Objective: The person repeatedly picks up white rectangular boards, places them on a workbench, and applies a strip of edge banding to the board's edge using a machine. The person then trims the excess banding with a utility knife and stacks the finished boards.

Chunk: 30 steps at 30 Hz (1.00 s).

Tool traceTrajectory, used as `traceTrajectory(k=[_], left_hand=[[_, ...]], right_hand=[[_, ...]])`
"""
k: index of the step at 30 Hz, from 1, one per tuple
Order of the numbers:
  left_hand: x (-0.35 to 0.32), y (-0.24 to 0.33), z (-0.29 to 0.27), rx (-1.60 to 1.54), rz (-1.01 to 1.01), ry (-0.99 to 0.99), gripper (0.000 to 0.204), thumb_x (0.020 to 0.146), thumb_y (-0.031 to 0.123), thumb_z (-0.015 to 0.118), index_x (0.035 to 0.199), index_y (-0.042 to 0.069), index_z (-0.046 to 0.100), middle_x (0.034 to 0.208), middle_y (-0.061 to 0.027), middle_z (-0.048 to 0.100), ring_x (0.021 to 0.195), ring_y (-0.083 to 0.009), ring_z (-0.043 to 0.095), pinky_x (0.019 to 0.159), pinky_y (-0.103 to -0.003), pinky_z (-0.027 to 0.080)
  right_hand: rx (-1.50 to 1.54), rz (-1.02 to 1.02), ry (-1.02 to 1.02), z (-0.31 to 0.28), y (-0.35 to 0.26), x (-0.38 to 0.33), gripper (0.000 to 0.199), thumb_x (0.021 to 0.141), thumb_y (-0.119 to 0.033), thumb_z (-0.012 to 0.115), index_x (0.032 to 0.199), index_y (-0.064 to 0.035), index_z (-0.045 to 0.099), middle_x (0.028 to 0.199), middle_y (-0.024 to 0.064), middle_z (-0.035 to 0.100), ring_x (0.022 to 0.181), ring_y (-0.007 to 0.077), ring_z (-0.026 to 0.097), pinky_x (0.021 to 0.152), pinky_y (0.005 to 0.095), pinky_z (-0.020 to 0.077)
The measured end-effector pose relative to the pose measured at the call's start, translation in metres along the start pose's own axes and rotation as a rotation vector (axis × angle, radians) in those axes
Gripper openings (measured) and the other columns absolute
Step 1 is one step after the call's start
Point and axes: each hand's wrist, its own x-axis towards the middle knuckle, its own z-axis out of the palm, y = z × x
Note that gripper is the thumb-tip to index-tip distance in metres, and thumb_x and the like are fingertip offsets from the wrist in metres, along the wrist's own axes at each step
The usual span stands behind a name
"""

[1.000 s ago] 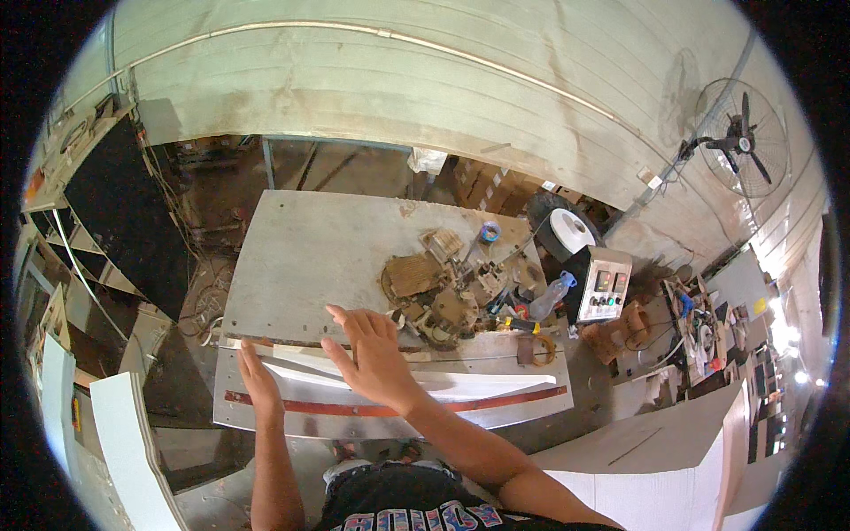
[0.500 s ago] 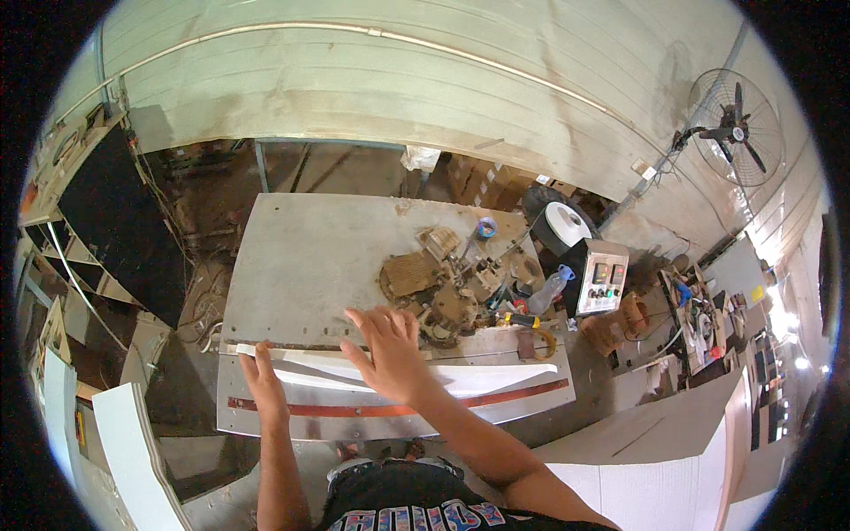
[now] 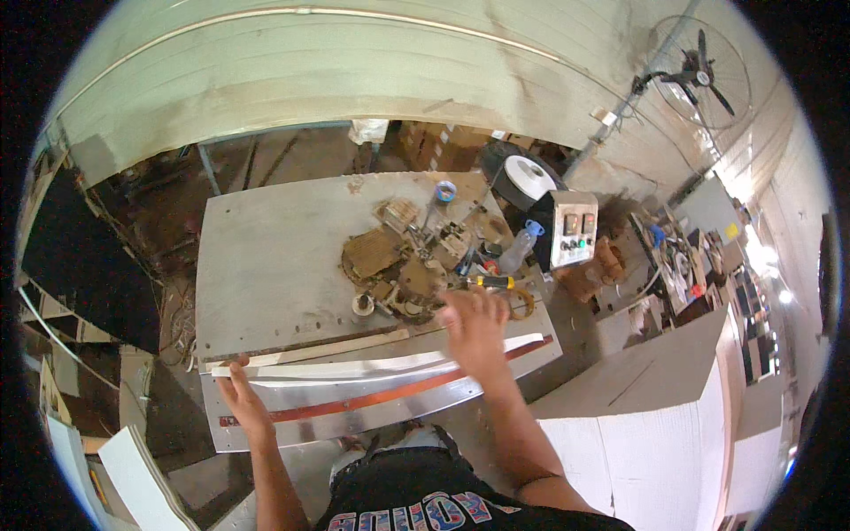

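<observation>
A long, thin white board [image 3: 354,370] lies on edge along the near side of the work table [image 3: 266,248]. At its left end my left hand [image 3: 246,403] grips it, the fingertips bent over the top edge. My right hand [image 3: 478,334] is over the right part of the board, fingers stretched and slightly blurred, with nothing held. Whether its palm touches the board cannot be made out. Just beyond the board is a narrow pale strip [image 3: 328,347]. On the near side a reddish-brown band [image 3: 372,400] runs along the table's metal edge.
Beyond my right hand stands a dusty machine [image 3: 412,270], with a yellow-and-black tool [image 3: 494,281], a plastic bottle [image 3: 518,252] and a tape roll [image 3: 445,191] around it. A control box [image 3: 574,230] stands at the table's right. Large white panels [image 3: 637,451] lean at the lower right.
My right hand has moved rightward along the board, from near its middle toward its right end. My left hand keeps its grip on the left end. The whole view has shifted and turned slightly.
</observation>
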Motion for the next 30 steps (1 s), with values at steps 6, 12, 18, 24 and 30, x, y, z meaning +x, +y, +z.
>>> traceTrajectory(k=[6, 12, 18, 24, 30], left_hand=[[0.0, -0.035, -0.024, 0.021, 0.054, -0.065, 0.047, 0.121, 0.036, 0.056, 0.15, -0.001, 0.056, 0.134, -0.0144, 0.069, 0.131, -0.0275, 0.064, 0.124, -0.046, 0.041], [-0.009, -0.114, -0.049, 0.33, -0.062, -0.255, 0.089, 0.084, 0.002, 0.092, 0.16, -0.005, 0.046, 0.152, -0.0188, 0.062, 0.142, -0.0298, 0.061, 0.125, -0.045, 0.045], [-0.082, -0.079, -0.049, 0.461, 0.002, -0.147, 0.062, 0.082, 0.014, 0.1, 0.132, -0.005, 0.068, 0.124, -0.0171, 0.081, 0.108, -0.0301, 0.077, 0.092, -0.044, 0.062], [-0.207, -0.041, -0.026, 0.644, 0.006, 0.05, 0.096, 0.081, 0.028, 0.104, 0.159, 0.001, 0.054, 0.145, -0.0187, 0.074, 0.137, -0.0298, 0.068, 0.118, -0.046, 0.052], [-0.371, -0.008, 0.002, 0.42, -0.106, 0.262, 0.079, 0.087, 0.039, 0.099, 0.146, 0.003, 0.06, 0.14, -0.0197, 0.071, 0.136, -0.0332, 0.066, 0.113, -0.049, 0.053]], right_hand=[[0.353, 0.476, 0.142, -0.009, 0.175, -0.033, 0.066, 0.116, -0.064, 0.042, 0.149, -0.0135, 0.071, 0.151, 0.0159, 0.066, 0.149, 0.0405, 0.05, 0.13, 0.0625, 0.0266], [1.942, 0.849, 0.107, 0.083, 0.25, -0.121, 0.083, 0.115, -0.075, 0.041, 0.149, -0.0024, 0.063, 0.143, 0.0142, 0.072, 0.125, 0.0342, 0.066, 0.115, 0.0533, 0.0468], [1.798, 1.016, -0.003, 0.176, 0.275, -0.143, 0.064, 0.117, -0.052, 0.049, 0.168, -0.0137, 0.046, 0.161, 0.0121, 0.059, 0.14, 0.0345, 0.062, 0.115, 0.057, 0.0543], [1.666, 0.66, -0.072, 0.165, 0.25, -0.091, 0.075, 0.11, -0.059, 0.059, 0.167, -0.0117, 0.048, 0.156, 0.0185, 0.062, 0.138, 0.0397, 0.065, 0.117, 0.0602, 0.0543], [1.481, 0.233, -0.578, 0.145, 0.107, -0.065, 0.079, 0.108, -0.062, 0.061, 0.167, -0.0107, 0.049, 0.155, 0.0194, 0.063, 0.141, 0.039, 0.063, 0.12, 0.0579, 0.0513]])
